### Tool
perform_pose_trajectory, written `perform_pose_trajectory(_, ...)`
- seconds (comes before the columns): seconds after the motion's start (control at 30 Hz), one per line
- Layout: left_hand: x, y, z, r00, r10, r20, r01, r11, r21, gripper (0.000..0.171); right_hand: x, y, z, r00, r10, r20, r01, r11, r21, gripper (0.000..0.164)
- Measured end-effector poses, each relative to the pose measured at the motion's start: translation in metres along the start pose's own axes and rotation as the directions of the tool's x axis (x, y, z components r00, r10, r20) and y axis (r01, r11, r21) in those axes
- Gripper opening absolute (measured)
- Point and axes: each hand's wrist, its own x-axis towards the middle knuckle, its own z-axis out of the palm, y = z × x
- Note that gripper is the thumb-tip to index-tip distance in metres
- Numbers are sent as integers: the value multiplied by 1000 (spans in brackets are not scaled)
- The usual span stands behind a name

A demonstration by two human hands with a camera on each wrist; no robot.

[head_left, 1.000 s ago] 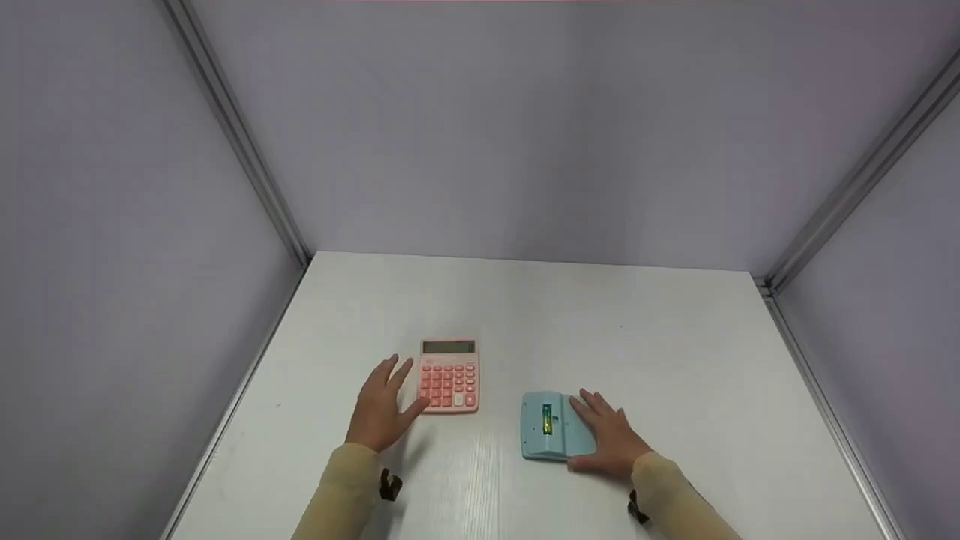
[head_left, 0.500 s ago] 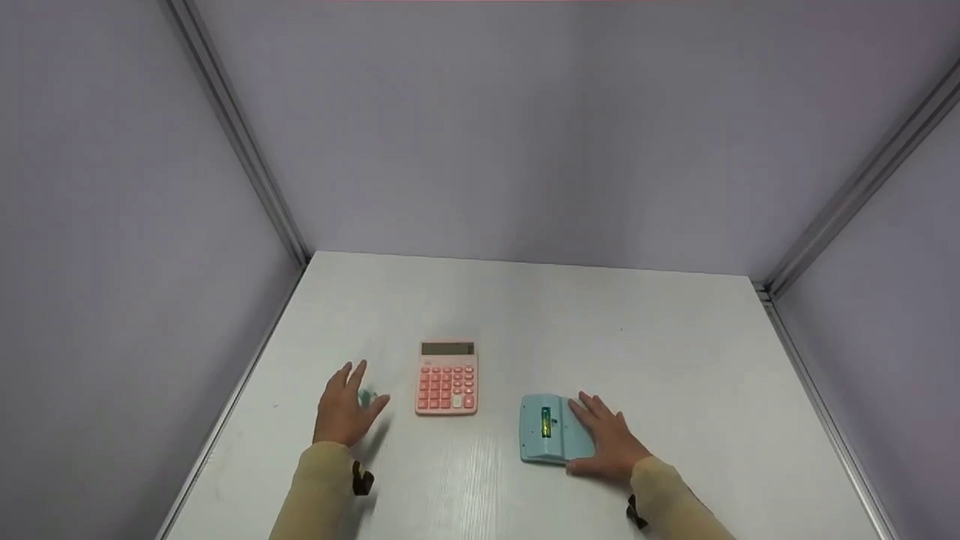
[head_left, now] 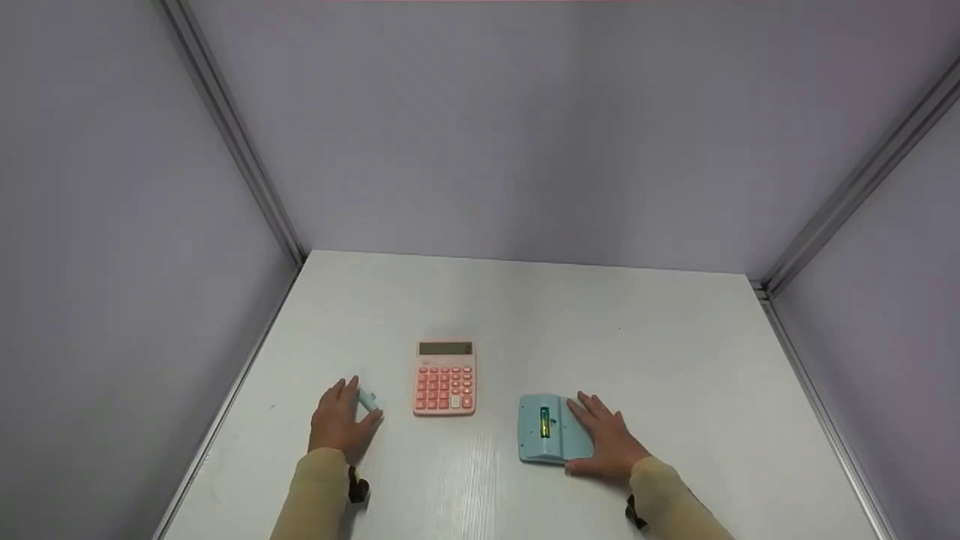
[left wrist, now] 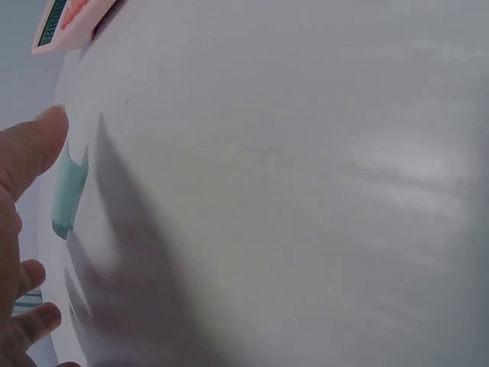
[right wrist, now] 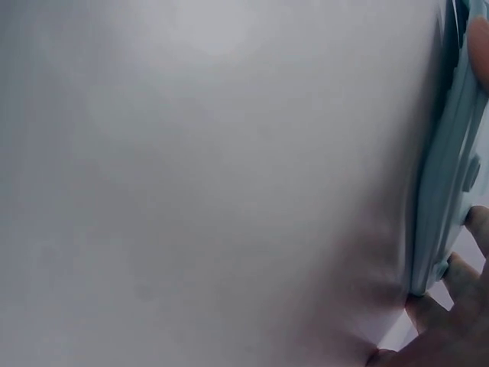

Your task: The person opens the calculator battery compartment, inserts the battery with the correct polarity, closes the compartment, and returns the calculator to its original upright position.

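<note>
A small light-blue battery cover (head_left: 367,399) lies on the table between the thumb and forefinger of my left hand (head_left: 337,424). In the left wrist view the thumb (left wrist: 34,149) hangs over the cover (left wrist: 70,191), the other fingers spread apart below. A light-blue calculator (head_left: 531,431) lies face down, its open battery slot showing a green and gold battery (head_left: 545,422). My right hand (head_left: 611,446) holds it across its right part, fingers toward the top edge, thumb at the near edge. The right wrist view shows fingers at the calculator's side (right wrist: 443,183).
A pink calculator (head_left: 444,379) lies face up between the two hands, nearer the left one. Both calculators rest on a white table (head_left: 480,300). Grey panels (head_left: 480,135) stand behind and at both sides, with metal profiles (head_left: 240,142) at the corners.
My left hand has moved left, away from the pink calculator, and down around the battery cover; its thumb and forefinger have come closer together. The right hand stays on the blue calculator.
</note>
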Motion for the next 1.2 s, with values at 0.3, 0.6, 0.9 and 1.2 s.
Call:
perform_pose_trajectory(0.3,7,5,3,1000,-2,-20,1,1000,-21,74,2,1,1,1000,14,-2,-14,1000,4,120)
perform_pose_trajectory(0.6,12,-7,13,998,2,-68,-1,1000,9,63,1,-1,2,1000,27,8,-26,999,-23,120)
perform_pose_trajectory(0.9,10,-13,15,997,29,-78,-31,999,-18,66,0,0,1,1000,12,3,-12,1000,4,118)
perform_pose_trajectory(1.2,10,-14,17,994,27,-102,-29,999,-16,62,1,6,5,1000,9,-5,-9,1000,3,119)
